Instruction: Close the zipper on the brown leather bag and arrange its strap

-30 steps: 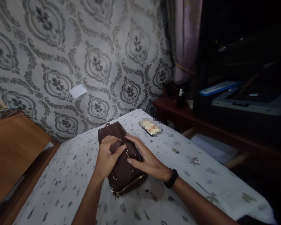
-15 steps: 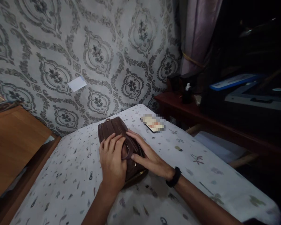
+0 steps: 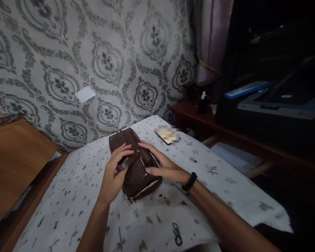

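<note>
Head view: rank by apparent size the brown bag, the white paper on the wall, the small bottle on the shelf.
1. brown bag, clearly largest, but also nearest the camera
2. white paper on the wall
3. small bottle, smallest; it sits in dim light, so its outline is unclear

A dark brown leather bag [image 3: 135, 164] with gold zippers lies flat at frame centre on the patterned surface [image 3: 68, 210].
</note>
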`<state>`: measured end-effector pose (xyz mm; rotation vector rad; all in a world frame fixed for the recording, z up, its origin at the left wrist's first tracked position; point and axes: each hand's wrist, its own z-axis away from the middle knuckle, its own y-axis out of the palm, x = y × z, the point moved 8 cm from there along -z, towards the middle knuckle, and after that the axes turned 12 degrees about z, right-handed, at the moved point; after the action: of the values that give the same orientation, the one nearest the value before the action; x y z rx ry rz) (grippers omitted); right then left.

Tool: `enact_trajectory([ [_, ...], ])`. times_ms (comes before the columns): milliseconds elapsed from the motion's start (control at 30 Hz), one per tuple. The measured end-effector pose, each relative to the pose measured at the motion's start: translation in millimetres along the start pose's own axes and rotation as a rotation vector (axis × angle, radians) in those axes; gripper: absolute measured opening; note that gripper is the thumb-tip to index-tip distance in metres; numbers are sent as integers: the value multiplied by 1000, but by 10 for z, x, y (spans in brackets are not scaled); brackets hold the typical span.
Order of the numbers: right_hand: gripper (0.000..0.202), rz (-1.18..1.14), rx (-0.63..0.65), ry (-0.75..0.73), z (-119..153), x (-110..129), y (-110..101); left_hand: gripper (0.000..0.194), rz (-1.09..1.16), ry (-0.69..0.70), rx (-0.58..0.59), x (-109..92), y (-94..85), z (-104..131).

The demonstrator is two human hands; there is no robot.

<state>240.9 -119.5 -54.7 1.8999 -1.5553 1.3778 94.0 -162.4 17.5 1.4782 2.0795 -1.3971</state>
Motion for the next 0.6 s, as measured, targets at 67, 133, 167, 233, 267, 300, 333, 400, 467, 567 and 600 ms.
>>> enact_trajectory([
  [67,86,12,34,-3,-1,-4,-1,34,-84,18,176,-48,39,65],
  [133,89,15,50,-12,-1,1,-2,52,-179,17,308,-60,89,146],
  [167,90,14,57,-17,0,5,-2,61,-221,10,343,-50,107,178],
  [233,91,13,66,-22,1,8,-3,69,-281,8,339,-22,119,206],
  [267,91,11,66,-21,1,6,-8,67,-288,19,300,-12,107,200],
  [300,91,9,65,-18,0,4,-14,61,-274,32,240,-3,78,184],
  [333,91,6,67,-14,0,1,-16,53,-241,43,166,8,35,162],
  [400,92,10,76,-11,0,-1,-13,38,-149,46,19,47,-72,121],
  [467,93,35,86,-17,0,4,0,32,-83,26,-65,94,-153,92],
  [567,93,58,80,-22,-2,9,13,38,-71,-3,-46,132,-170,72],
  [600,92,49,77,-18,-2,5,18,42,-84,-17,-13,142,-155,72],
])
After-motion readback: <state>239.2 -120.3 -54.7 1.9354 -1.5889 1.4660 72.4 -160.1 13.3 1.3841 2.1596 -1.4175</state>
